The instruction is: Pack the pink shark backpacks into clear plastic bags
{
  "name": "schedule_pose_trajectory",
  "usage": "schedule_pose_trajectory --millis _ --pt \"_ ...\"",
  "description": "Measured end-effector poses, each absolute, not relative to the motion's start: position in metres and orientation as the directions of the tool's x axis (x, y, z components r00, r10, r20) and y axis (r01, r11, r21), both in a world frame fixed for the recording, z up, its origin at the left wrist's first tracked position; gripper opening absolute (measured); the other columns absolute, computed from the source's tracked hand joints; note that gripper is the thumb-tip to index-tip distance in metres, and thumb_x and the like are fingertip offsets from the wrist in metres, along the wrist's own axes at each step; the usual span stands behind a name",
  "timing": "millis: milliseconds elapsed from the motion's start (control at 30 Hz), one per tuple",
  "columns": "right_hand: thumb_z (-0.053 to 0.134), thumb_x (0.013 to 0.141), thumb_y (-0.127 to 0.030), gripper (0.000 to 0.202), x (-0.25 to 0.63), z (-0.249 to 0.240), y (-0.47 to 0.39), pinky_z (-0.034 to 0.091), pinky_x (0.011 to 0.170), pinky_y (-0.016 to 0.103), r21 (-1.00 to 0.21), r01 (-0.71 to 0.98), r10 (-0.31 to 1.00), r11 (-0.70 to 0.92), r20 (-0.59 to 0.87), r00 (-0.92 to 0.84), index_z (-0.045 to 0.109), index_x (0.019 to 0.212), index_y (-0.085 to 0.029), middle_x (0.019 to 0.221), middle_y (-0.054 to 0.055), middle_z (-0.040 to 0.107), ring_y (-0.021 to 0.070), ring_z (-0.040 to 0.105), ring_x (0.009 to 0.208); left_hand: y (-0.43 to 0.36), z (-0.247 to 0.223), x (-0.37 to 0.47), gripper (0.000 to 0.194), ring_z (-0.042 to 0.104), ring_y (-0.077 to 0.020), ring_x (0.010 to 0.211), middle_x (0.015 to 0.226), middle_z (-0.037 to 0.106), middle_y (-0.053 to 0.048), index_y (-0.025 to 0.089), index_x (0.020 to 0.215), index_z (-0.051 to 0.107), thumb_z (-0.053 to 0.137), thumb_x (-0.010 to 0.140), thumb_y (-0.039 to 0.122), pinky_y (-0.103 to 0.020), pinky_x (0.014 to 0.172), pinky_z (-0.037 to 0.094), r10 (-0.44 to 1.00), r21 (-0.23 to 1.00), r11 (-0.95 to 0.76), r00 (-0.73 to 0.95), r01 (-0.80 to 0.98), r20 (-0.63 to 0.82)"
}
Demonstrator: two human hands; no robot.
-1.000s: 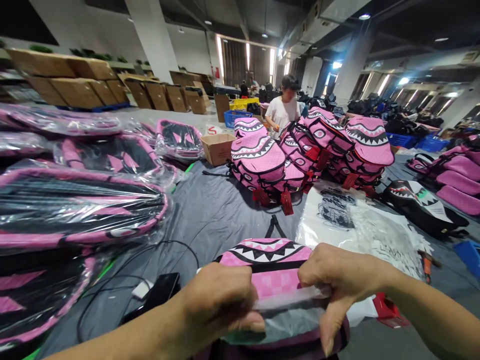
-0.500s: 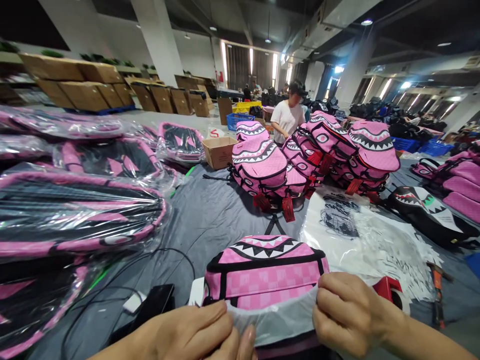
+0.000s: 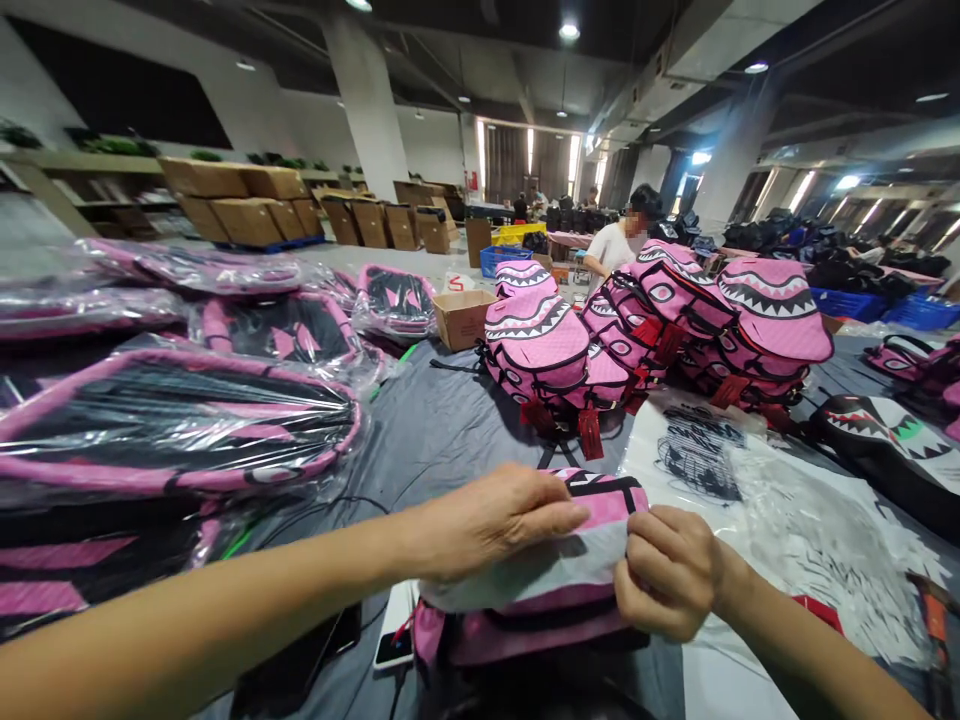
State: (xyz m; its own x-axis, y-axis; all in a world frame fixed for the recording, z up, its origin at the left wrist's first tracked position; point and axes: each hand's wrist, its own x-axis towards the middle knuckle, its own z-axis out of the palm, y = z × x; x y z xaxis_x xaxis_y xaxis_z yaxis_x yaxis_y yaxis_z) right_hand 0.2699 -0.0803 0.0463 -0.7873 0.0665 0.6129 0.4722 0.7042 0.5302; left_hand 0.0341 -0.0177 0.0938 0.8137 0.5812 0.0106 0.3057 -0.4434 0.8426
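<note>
A pink checkered backpack (image 3: pixel 540 640) with black trim lies before me, part of its shark-tooth print showing near the top. Across its front stretches a whitish translucent plastic sheet (image 3: pixel 517 580). My left hand (image 3: pixel 495 520) lies flat over the sheet and the bag's upper part, fingers extended toward the right. At the bag's right side, my right hand (image 3: pixel 667 570) is closed, its fingers pinching the sheet's edge. Both forearms cover parts of the table, and the left one hides some cables.
Plastic-wrapped pink and black backpacks (image 3: pixel 180 420) are piled at left. Ahead stand stacked pink shark backpacks (image 3: pixel 536 340) with red tags, and a cardboard box (image 3: pixel 463 318). Printed clear bags (image 3: pixel 780 510) and a hammer (image 3: pixel 936 620) lie at right. A co-worker (image 3: pixel 616 245) stands behind the stack.
My left hand has left the sheet's lower left edge and moved up and right across the bag. My right hand keeps its pinch. The view has shifted left and up.
</note>
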Motion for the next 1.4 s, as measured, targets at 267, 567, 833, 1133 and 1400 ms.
schedule_pose_trajectory --millis 267,567,833,1133,1400 --pt "0.043 0.097 -0.011 0.029 0.273 0.039 -0.033 0.028 0.054 0.029 0.455 0.641 0.149 0.618 0.733 -0.664 0.054 0.072 -0.021 0.061 -0.002 0.044 0.0139 0.041 0.059 0.011 0.094 0.051 0.055 0.046 -0.0066 0.034 0.056 0.066 0.0 0.015 0.075 0.063 0.076 0.07 0.067 -0.018 0.039 0.033 0.406 0.926 0.182 0.833 0.33 -0.376" --pt "0.06 0.098 -0.038 0.027 0.3 0.057 -0.008 0.054 0.077 0.028 -0.243 0.652 0.599 0.718 0.693 -0.401 0.058 0.118 -0.018 0.106 0.009 0.069 0.0162 0.066 0.092 0.043 0.099 0.063 0.047 0.05 -0.0069 0.036 0.06 0.066 -0.001 0.014 0.074 0.061 0.083 0.065 0.055 -0.016 0.032 0.035 0.566 0.964 0.023 0.791 0.266 -0.232" --pt "0.056 0.095 -0.009 0.034 0.283 0.017 0.032 0.059 0.085 0.039 -0.128 0.821 0.71 0.556 0.587 -0.389 0.065 0.127 -0.015 0.115 0.013 0.075 0.0254 0.075 0.097 0.047 0.073 0.056 0.037 0.044 -0.0085 0.038 0.053 0.054 0.008 0.02 0.084 0.052 0.069 0.077 0.052 -0.019 0.036 0.033 0.698 0.88 -0.327 0.715 0.346 -0.022" --pt "0.056 0.095 -0.02 0.036 0.282 0.007 0.029 0.058 0.094 0.033 -0.509 0.727 0.803 0.462 0.588 -0.099 0.068 0.128 -0.027 0.121 0.004 0.073 0.0239 0.072 0.108 0.064 0.083 0.044 0.067 0.052 -0.0131 0.041 0.052 0.058 0.001 0.02 0.075 0.051 0.057 0.065 0.087 -0.022 0.04 0.038 0.599 0.949 0.07 0.748 0.307 -0.286" --pt "0.055 0.095 -0.034 0.032 0.287 0.014 0.041 0.055 0.096 0.036 -0.646 0.605 0.838 0.466 0.542 -0.068 0.072 0.121 -0.025 0.118 0.005 0.075 0.0266 0.072 0.107 0.065 0.079 0.054 0.061 0.047 -0.0063 0.036 0.053 0.059 0.004 0.018 0.071 0.053 0.082 0.055 0.069 -0.014 0.032 0.028 0.657 0.973 0.038 0.728 0.229 -0.197"
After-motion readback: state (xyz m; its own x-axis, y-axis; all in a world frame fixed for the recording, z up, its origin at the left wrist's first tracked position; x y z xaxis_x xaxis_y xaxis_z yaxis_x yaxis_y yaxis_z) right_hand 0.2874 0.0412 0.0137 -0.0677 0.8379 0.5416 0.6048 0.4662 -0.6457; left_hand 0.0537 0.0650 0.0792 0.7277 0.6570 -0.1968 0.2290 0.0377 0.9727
